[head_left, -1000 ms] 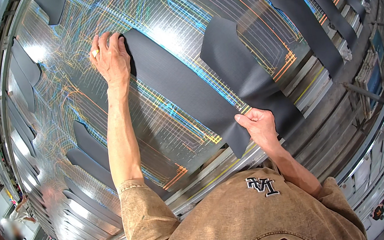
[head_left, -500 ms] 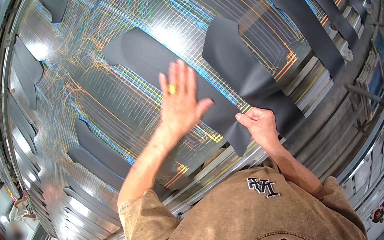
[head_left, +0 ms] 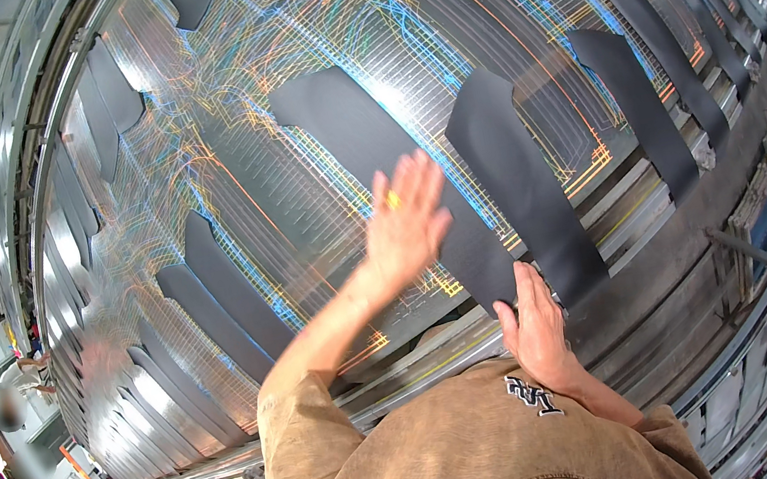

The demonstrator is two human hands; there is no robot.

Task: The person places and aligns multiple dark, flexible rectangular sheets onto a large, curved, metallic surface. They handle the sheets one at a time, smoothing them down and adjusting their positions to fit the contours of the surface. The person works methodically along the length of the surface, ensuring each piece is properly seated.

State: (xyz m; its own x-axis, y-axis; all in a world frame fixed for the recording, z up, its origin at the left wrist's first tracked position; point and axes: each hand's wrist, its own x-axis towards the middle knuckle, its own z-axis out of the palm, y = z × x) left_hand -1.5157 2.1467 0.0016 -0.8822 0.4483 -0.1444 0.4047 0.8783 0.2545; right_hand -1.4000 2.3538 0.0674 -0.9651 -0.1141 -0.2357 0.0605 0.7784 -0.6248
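Note:
A long dark grey panel of leather-like sheet point(head_left: 333, 121) lies flat on the metal board, its near end bent down toward the edge. My left hand point(head_left: 409, 220) is spread flat on its middle, a yellow band around one finger. At that panel's near right corner, my right hand point(head_left: 538, 330) rests with its fingers straight and the thumb apart, holding nothing I can see. Just to the right lies a second dark panel point(head_left: 505, 148), its lower end near my right fingertips. Blue, yellow and orange lines point(head_left: 236, 178) cover the board between the pieces.
More dark panels point(head_left: 641, 110) lie along the board to the right, with others point(head_left: 222, 277) to the left. A metal rail point(head_left: 424, 360) runs along the near edge, beside my body. Another rail point(head_left: 30, 126) curves along the far left.
My right hand has gone from a pinch near the panels' edges to straight fingers nearer me. The creased right panel now lies smoother. My left hand stays on its panel; the view has shifted.

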